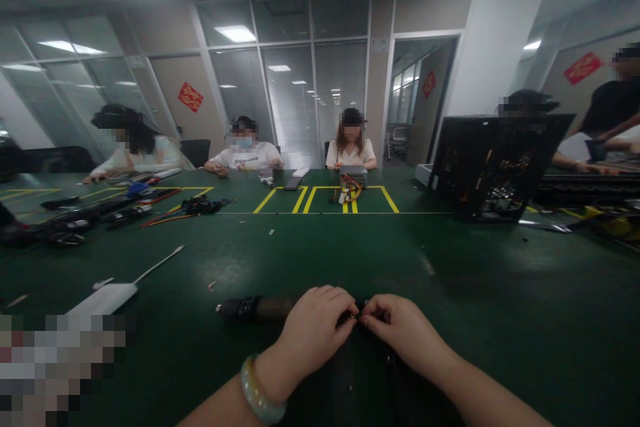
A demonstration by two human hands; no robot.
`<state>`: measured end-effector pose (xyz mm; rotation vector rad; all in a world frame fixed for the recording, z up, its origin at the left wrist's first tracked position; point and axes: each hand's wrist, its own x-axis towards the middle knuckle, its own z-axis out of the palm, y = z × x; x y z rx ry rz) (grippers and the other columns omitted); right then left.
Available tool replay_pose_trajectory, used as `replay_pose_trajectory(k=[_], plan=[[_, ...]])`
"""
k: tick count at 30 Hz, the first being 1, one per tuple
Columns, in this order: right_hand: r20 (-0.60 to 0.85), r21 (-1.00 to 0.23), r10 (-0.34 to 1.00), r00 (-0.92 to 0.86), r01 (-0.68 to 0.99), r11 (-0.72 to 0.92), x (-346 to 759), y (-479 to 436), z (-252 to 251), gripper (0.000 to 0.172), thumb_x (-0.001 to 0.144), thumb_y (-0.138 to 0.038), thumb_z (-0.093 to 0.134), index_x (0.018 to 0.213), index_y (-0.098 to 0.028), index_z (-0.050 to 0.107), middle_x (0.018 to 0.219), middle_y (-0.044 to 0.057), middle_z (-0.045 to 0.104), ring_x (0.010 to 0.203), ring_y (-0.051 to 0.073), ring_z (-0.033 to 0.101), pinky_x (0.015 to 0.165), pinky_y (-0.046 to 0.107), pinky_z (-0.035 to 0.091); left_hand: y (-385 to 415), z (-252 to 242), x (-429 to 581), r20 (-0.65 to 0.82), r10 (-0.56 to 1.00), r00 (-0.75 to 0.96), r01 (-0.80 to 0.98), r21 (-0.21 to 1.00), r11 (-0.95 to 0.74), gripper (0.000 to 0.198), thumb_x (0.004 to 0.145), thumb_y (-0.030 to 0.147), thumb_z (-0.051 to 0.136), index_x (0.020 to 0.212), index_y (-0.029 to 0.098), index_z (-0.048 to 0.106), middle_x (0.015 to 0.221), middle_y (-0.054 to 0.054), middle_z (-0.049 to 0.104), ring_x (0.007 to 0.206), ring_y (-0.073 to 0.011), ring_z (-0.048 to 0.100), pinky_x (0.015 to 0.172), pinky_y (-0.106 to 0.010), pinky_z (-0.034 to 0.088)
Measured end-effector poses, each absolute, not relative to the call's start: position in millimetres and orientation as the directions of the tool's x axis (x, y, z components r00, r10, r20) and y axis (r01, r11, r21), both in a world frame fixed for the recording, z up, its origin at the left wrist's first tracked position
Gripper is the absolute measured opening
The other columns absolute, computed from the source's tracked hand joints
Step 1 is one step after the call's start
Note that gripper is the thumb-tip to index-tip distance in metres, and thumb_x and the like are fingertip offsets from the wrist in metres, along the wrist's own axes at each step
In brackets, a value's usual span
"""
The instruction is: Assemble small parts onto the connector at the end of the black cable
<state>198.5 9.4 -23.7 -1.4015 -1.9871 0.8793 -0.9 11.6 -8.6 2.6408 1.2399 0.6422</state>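
Note:
My left hand [313, 330] and my right hand [400, 330] meet at the near edge of a green table [350, 253]. Both pinch a small dark part between their fingertips, at the end of a black and brown cylindrical tool [255, 307] that lies across the table to the left. My left hand covers the tool's right end. A pale green bangle [260, 392] sits on my left wrist. What the fingertips pinch is too small and dark to name.
A white adapter with a cable [115, 293] lies to the left. An open black computer case [493, 167] stands at the right. Cable bundles [195, 207] lie at the far left, a power supply [353, 177] inside yellow floor-style markings. Several other people sit around the table.

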Motion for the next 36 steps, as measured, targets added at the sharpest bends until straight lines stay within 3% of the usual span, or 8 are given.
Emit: replay_pose_trajectory(k=[36], plan=[[0.008, -0.738, 0.953, -0.303, 0.642, 0.210, 196.7, 9.4, -18.0, 0.013, 0.084, -0.030, 0.059, 0.082, -0.022, 0.068, 0.074, -0.002, 0.064, 0.066, 0.014, 0.056, 0.060, 0.023, 0.039, 14.4, -5.0, -3.9, 0.287, 0.776, 0.562, 0.683, 0.368, -0.631, 0.006, 0.087, 0.022, 0.060, 0.092, 0.024, 0.062, 0.098, 0.002, 0.065, 0.094, -0.0178, 0.057, 0.085, -0.034, 0.040]])
